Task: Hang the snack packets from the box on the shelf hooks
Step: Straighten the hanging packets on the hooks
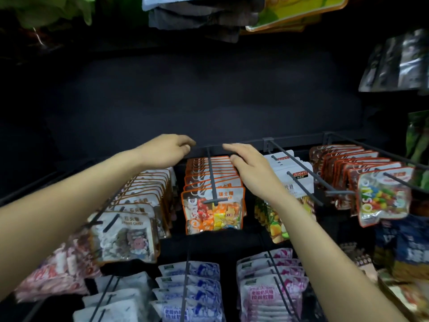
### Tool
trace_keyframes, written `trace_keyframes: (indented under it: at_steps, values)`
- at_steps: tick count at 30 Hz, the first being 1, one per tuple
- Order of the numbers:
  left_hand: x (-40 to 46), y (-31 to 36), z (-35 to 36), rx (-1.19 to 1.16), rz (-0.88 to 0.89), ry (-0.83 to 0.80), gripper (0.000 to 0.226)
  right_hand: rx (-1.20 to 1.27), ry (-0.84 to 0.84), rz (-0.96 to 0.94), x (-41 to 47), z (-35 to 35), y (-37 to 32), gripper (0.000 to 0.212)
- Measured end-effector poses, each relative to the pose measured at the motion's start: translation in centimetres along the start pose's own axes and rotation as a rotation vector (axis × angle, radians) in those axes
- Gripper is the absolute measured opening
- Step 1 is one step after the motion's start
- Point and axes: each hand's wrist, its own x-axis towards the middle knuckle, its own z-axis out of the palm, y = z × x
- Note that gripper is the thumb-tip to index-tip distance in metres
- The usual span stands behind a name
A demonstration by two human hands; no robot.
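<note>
Neither grip holds anything: the left hand (167,148) rests loosely curled by the rail, the right hand (249,166) lies spread over the orange packets (212,194) on the middle hook (212,180). The box is not visible. This looks like tidying; next, I think, fetch another packet.

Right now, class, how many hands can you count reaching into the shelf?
2. The left hand is at the back rail, left of the orange packets; the right hand hovers over those packets' right side. Neither visibly holds a packet.
</note>
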Motion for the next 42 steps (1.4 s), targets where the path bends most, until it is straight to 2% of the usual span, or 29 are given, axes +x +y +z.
trace_keyframes:
  at_steps: [3, 7, 11, 16, 20, 25, 29, 32, 35, 42]
  values:
    - [-4.0, 0.8, 0.4, -0.094, -0.019, -0.031, 0.042, -0.044, -0.001, -0.074, -5.1, -0.4, 0.3, 0.042]
    - [-6.7, 2.1, 2.9, -0.149, -0.067, -0.112, 0.057, -0.055, -0.096, 0.003, -7.5, 0.1, 1.3, 0.059]
    - [-7.4, 3.8, 6.4, -0.160, -0.135, -0.131, 0.070, 0.008, -0.130, 0.055, -7.8, 1.0, 1.4, 0.064]
    - [-8.1, 4.5, 10.1, -0.405, -0.218, 0.056, 0.070, 0.013, -0.086, 0.065, -8.0, 2.1, 1.1, 0.067]
    - [-8.6, 4.6, 10.6, -0.573, -0.309, 0.252, 0.057, -0.052, -0.044, 0.067, -7.6, 2.4, 0.7, 0.059]
    - [-8.0, 4.1, 10.6, -0.866, -0.461, 0.446, 0.048, -0.044, -0.101, 0.066, -6.7, 2.1, 0.0, 0.054]
    - [-6.8, 4.0, 10.9, -1.193, -0.519, 0.399, 0.052, 0.048, -0.116, 0.094, -6.5, 2.4, 0.0, 0.051]
    - [-6.4, 3.8, 11.1, -1.379, -0.493, 0.361, 0.051, 0.086, -0.126, 0.088, -6.6, 3.0, 0.3, 0.063]
    - [-6.5, 3.7, 11.2, -1.412, -0.461, 0.361, 0.051, 0.135, -0.126, 0.101, -6.6, 3.1, 0.4, 0.079]
    - [-7.0, 3.5, 10.8, -1.406, -0.397, 0.348, 0.050, 0.136, -0.124, 0.169, -6.3, 3.6, 0.5, 0.081]
